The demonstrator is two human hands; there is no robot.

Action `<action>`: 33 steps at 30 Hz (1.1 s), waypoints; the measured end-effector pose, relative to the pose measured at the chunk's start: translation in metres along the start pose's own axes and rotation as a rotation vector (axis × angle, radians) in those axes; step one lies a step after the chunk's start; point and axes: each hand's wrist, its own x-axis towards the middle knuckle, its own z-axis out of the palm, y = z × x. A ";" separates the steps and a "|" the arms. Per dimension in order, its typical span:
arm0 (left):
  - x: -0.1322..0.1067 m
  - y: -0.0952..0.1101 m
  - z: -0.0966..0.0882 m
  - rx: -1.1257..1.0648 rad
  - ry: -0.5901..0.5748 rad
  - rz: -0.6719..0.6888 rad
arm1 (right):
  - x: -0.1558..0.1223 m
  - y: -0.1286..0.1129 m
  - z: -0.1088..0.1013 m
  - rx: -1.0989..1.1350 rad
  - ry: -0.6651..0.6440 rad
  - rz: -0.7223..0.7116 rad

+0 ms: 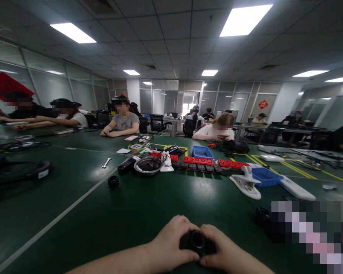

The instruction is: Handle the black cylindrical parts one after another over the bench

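Observation:
Close to the table's near edge, my left hand and my right hand meet around a small black round piece with a dark circular opening facing up. My left thumb and fingers curl about its left side, while my right thumb and fingers close on its right side. Its lower part is hidden, so its exact kind cannot be made out. Another squat black cylindrical piece stands on the green table ahead to the left, apart from my hands.
Ahead lie a wrench, a metal bowl, red socket strips, blue bins, and a white clip-shaped stand. A black round object sits near right. People sit around the table.

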 end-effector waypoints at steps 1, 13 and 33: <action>0.000 0.000 0.000 -0.006 0.004 0.006 | 0.000 -0.001 0.000 0.012 0.007 -0.002; 0.000 0.001 0.005 0.007 0.022 -0.104 | 0.003 0.006 0.004 0.077 0.016 0.055; 0.001 0.006 0.005 -0.056 0.031 -0.152 | 0.002 0.000 0.015 -0.157 0.136 -0.042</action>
